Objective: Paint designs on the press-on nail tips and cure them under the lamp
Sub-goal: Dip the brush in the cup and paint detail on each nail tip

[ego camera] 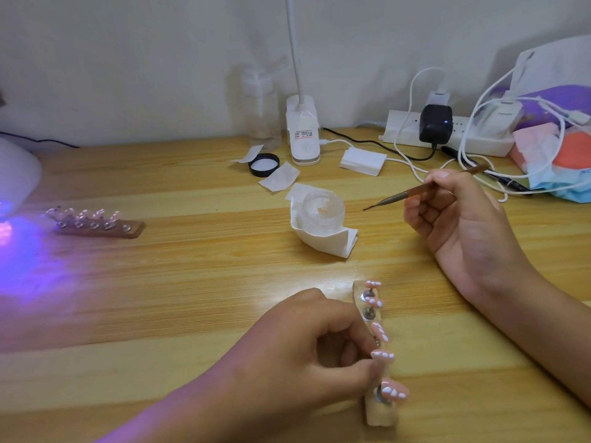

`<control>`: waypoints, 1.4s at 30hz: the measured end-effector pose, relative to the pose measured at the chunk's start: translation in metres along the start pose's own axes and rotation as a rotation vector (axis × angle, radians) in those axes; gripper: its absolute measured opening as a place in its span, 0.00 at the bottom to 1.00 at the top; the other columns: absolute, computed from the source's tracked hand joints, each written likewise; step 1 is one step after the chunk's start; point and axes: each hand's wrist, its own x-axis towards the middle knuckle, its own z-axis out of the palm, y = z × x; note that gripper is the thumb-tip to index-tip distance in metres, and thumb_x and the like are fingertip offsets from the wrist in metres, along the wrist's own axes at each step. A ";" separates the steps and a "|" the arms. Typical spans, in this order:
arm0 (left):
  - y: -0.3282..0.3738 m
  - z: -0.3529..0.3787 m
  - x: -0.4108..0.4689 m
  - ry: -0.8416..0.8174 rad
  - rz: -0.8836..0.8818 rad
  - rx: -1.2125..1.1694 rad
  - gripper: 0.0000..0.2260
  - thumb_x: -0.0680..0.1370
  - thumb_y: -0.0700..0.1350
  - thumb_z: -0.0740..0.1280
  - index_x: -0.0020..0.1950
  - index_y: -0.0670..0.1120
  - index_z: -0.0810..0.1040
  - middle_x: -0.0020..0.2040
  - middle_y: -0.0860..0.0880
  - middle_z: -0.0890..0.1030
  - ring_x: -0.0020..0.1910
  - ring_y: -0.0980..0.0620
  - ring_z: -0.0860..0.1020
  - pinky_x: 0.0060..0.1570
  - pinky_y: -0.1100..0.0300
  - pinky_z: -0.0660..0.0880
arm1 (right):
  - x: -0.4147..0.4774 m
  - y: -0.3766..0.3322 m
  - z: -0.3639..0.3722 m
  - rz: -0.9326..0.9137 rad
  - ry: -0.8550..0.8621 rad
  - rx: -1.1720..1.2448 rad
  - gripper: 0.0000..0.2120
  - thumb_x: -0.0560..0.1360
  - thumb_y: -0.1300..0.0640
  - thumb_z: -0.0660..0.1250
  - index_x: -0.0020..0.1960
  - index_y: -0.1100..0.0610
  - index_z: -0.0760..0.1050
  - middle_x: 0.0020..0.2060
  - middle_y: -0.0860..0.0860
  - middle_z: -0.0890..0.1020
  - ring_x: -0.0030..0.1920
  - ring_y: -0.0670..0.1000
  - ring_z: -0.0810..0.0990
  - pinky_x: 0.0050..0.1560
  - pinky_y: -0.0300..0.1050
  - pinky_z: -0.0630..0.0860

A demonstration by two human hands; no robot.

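Nail tips (pink) pinched by left hand; brush raised.

head view | looks forward-down | close over wooden desk

The nail tips are pink with white blotches. The bench is pale striped wood, washed violet beside the white lamp.

Open table stretch left of jar, up to nail stand. Behind jar, lid, pads and lamp base block. Right of jar, cables crowd.
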 end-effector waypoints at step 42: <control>-0.015 -0.010 0.017 0.497 -0.180 -0.757 0.05 0.64 0.55 0.72 0.37 0.57 0.80 0.40 0.54 0.83 0.39 0.60 0.79 0.38 0.68 0.74 | -0.011 -0.001 0.002 -0.229 -0.063 -0.287 0.09 0.78 0.55 0.61 0.45 0.49 0.80 0.38 0.46 0.82 0.41 0.46 0.80 0.41 0.38 0.78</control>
